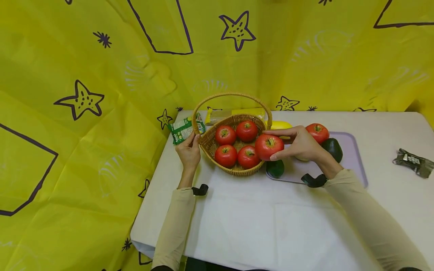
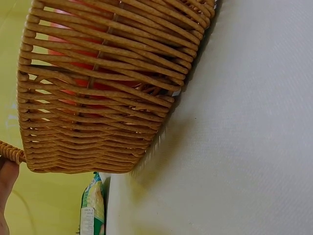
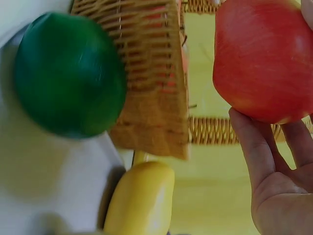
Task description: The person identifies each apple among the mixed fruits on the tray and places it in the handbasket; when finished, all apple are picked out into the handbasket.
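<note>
A wicker basket (image 1: 241, 172) with a tall arched handle (image 1: 230, 94) holds several red apples (image 1: 226, 156). My left hand (image 1: 190, 152) pinches the left foot of that handle; the left wrist view shows the woven side (image 2: 93, 117) and part of the hand (image 2: 6, 188) at the handle. Over the basket's right rim, my right hand (image 1: 300, 145) grips another red apple (image 1: 268, 146) between thumb and fingers. The right wrist view shows this apple (image 3: 264, 58) raised above the rim, with the fingers around its near side.
Right of the basket lies a lilac tray (image 1: 352, 150) with an apple (image 1: 317, 132) and dark green avocado-like items (image 1: 332, 149). A yellow fruit (image 1: 280, 125) lies behind. Left stands a green packet (image 1: 184, 130); a long yellow package (image 1: 249, 112) lies behind; a dark wrapper (image 1: 413, 162) is far right.
</note>
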The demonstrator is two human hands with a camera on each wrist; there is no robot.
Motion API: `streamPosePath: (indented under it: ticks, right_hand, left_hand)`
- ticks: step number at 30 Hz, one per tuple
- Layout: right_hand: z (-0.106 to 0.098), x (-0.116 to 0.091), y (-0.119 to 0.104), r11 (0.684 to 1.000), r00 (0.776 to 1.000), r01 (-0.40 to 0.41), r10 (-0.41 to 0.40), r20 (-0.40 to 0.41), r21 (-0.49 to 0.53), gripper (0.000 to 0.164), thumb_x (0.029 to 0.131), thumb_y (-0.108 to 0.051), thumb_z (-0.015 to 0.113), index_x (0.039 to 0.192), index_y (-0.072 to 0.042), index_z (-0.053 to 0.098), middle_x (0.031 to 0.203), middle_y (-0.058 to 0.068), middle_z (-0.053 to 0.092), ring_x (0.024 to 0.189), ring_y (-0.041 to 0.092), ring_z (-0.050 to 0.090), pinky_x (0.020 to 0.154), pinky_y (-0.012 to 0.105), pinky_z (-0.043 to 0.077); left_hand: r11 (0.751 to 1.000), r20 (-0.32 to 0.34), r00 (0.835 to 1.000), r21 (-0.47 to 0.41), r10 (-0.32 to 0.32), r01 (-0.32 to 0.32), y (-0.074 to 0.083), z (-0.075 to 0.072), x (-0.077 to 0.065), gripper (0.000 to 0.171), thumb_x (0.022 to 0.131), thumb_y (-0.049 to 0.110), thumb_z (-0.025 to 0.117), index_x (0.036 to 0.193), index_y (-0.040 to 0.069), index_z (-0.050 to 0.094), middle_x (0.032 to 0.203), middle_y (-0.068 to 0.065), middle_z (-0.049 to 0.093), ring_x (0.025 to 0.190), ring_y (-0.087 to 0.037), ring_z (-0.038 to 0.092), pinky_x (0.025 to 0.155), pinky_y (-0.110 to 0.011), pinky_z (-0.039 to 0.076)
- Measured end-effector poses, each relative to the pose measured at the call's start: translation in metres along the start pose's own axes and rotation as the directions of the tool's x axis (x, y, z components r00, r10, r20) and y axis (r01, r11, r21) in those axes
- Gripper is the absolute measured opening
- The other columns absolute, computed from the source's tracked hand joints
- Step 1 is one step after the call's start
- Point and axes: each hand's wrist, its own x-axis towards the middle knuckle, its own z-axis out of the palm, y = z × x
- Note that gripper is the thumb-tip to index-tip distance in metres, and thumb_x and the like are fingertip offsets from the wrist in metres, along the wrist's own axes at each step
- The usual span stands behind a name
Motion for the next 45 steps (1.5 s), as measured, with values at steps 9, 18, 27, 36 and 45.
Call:
streamPosePath:
  ticks: [9,18,27,36,45]
  right_hand:
    - [0.024,0.016,-0.005,0.997,0.997,-0.012,0.007,0.073,0.071,0.071,0.078,-0.008,0.096,0.143,-0.014,0.069,0.138,0.002,0.073,0.116,0.018,0.072,0.096,0.033,0.061]
    - [0.045,0.034,-0.009,0.999,0.996,-0.017,0.014,0.091,0.036,0.070,0.076,-0.013,0.098,0.141,-0.015,0.071,0.142,0.011,0.069,0.120,0.025,0.067,0.094,0.030,0.061]
    - [0.065,0.056,-0.011,0.994,0.992,-0.023,0.010,0.124,0.106,0.071,0.075,-0.012,0.098,0.140,-0.017,0.072,0.148,0.010,0.064,0.125,0.028,0.065,0.097,0.035,0.061]
    - [0.078,0.080,-0.015,0.998,0.988,-0.062,0.058,0.140,0.022,0.075,0.070,-0.024,0.102,0.140,-0.024,0.073,0.135,0.014,0.069,0.086,0.020,0.069,0.070,0.029,0.060]
    - [0.088,0.101,-0.013,1.000,0.986,-0.002,0.001,0.167,0.006,0.072,0.073,-0.023,0.101,0.139,-0.021,0.073,0.135,0.007,0.073,0.105,0.021,0.071,0.088,0.031,0.060]
  left_hand:
    - [1.000,-0.009,1.000,0.004,-0.003,0.003,-0.002,0.000,0.000,0.025,0.093,-0.014,0.071,0.117,-0.020,0.068,0.105,-0.039,0.071,0.084,-0.057,0.074,0.069,-0.003,0.051]
    - [1.000,-0.009,1.000,-0.004,-0.004,0.004,-0.035,0.001,0.000,0.024,0.094,-0.010,0.074,0.117,-0.016,0.072,0.105,-0.037,0.072,0.085,-0.054,0.075,0.068,-0.003,0.051]
    - [1.000,0.024,1.000,-0.010,-0.005,0.005,-0.040,-0.004,0.000,0.026,0.097,0.000,0.076,0.120,-0.010,0.073,0.107,-0.029,0.075,0.088,-0.046,0.078,0.071,-0.009,0.056]
    - [1.000,0.011,1.000,-0.004,0.006,-0.006,-0.015,-0.005,0.002,0.024,0.095,-0.009,0.073,0.117,-0.017,0.071,0.105,-0.036,0.072,0.084,-0.053,0.075,0.069,-0.005,0.053]
    - [1.000,0.008,1.000,-0.006,0.020,-0.020,-0.005,-0.003,0.004,0.022,0.093,-0.014,0.072,0.114,-0.020,0.071,0.102,-0.037,0.072,0.081,-0.057,0.073,0.067,-0.003,0.050]
